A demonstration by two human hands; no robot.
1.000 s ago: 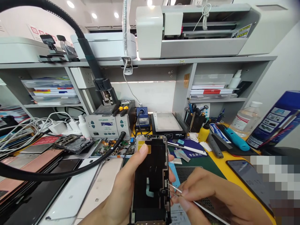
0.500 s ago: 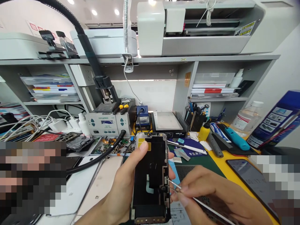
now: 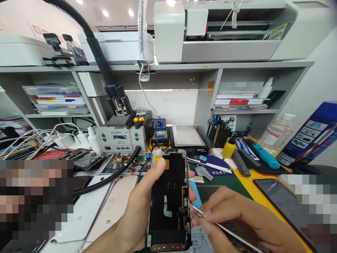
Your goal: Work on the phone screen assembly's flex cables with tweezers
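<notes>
Upright in my left hand (image 3: pixel 134 200) is a phone screen assembly (image 3: pixel 173 182), its black back side turned to me. The thumb presses near a yellow patch at its top left, and fingertips wrap round the right edge. A pale flex strip (image 3: pixel 166 207) lies on its lower middle. My right hand (image 3: pixel 231 218) pinches metal tweezers (image 3: pixel 223 228) between thumb and fingers. Their tips reach the screen's right edge, beside a small dark part there. Whether the tips grip anything is too small to tell.
Below lies a green mat (image 3: pixel 240 188) with a dark perforated plate (image 3: pixel 207 192). Phones (image 3: pixel 81 207) lie at the left under a black hose (image 3: pixel 105 186). A phone with a timer (image 3: pixel 279 203) sits at the right, near bottles (image 3: pixel 280 133). A hot-air station (image 3: pixel 121 138) stands behind.
Almost nothing differs. The screen assembly and both hands keep their places, with the tweezer tips still at the right edge.
</notes>
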